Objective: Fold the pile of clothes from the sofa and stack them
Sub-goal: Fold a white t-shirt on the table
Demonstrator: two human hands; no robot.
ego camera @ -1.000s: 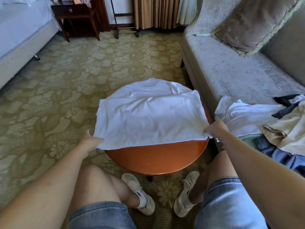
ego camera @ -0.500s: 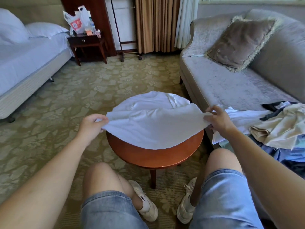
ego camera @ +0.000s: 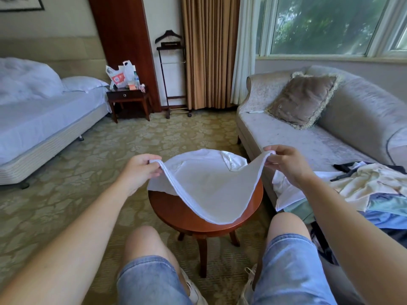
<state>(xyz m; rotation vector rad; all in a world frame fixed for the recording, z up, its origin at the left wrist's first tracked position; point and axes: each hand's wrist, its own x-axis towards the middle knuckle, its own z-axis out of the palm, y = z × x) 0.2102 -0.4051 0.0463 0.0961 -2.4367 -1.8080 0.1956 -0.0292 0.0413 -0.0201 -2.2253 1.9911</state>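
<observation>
A white shirt (ego camera: 207,186) lies across a small round wooden table (ego camera: 176,214) in front of my knees. My left hand (ego camera: 139,170) pinches its near left corner and my right hand (ego camera: 284,161) pinches its near right corner. Both corners are lifted above the table, so the near hem sags in a curve between them. The far part with the collar rests flat on the table. To the right, a loose pile of clothes (ego camera: 361,190) in white, cream, blue and black lies on the grey sofa (ego camera: 308,142).
A brown fringed cushion (ego camera: 304,100) leans on the sofa back. A bed (ego camera: 44,119) stands at the left with a dark nightstand (ego camera: 127,100) beside it. A valet stand (ego camera: 170,73) and curtains are at the back. Patterned carpet surrounds the table.
Both hands have lifted the shirt's near corners off the table and carried them forward and up. The camera has tilted upward, showing more of the room and window.
</observation>
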